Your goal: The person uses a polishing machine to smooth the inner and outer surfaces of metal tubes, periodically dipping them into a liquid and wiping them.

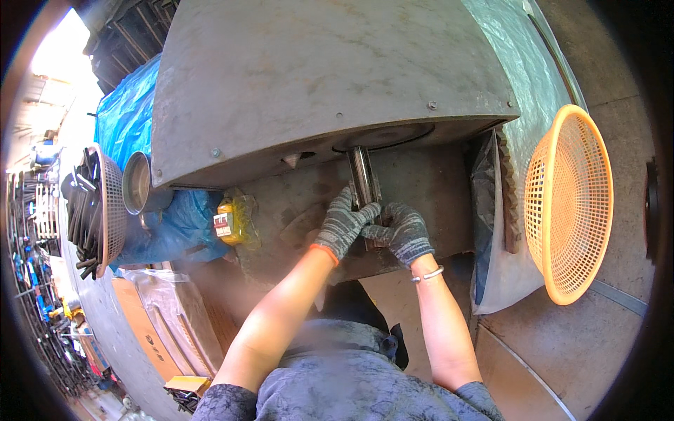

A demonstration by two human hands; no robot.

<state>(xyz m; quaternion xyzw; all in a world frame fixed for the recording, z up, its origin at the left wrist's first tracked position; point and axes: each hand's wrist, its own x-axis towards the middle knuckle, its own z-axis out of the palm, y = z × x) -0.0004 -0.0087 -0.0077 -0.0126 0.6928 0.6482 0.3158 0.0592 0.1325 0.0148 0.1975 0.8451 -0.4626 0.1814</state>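
A shiny dark metal cylinder (361, 175) sticks out toward me from beneath the front edge of a large grey metal housing (330, 63). My left hand (342, 226), in a grey striped knit glove with an orange cuff, is closed around the cylinder's near end. Right beside it, my right hand (401, 230) has its gloved fingers curled in at the same end. Whatever those right fingers hold is hidden behind the glove. A pointed metal cone (291, 161) shows under the housing, left of the cylinder.
At the right stands an orange plastic basket (570, 205). On the left are a basket of dark rods (112, 210), a metal pot (137, 184) and a yellow container in clear plastic (235, 221). A toothed metal strip (508, 196) stands right of the recess.
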